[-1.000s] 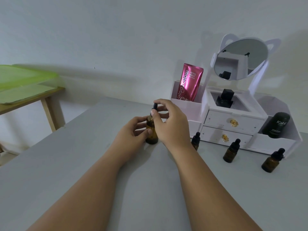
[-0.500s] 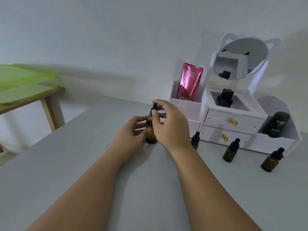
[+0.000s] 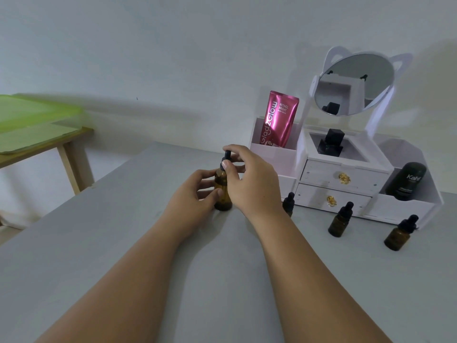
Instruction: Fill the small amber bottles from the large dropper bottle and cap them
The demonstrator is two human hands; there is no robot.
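While the left hand (image 3: 191, 196) clasps the large dropper bottle (image 3: 222, 194) and the right hand (image 3: 252, 181) fingers (image 3: 237, 150) pinch its cap (image 3: 227, 155), the bench (image 3: 103, 219) edge lies well left.

The right hand (image 3: 249, 179) covers the right side of the large dropper bottle (image 3: 221, 191) and part of its black cap (image 3: 227, 155). The left hand (image 3: 195, 191) hides some of its left side. The right wrist (image 3: 265, 211) screens part of one small amber bottle (image 3: 288, 203). The green tray (image 3: 29, 125) runs off the left edge.
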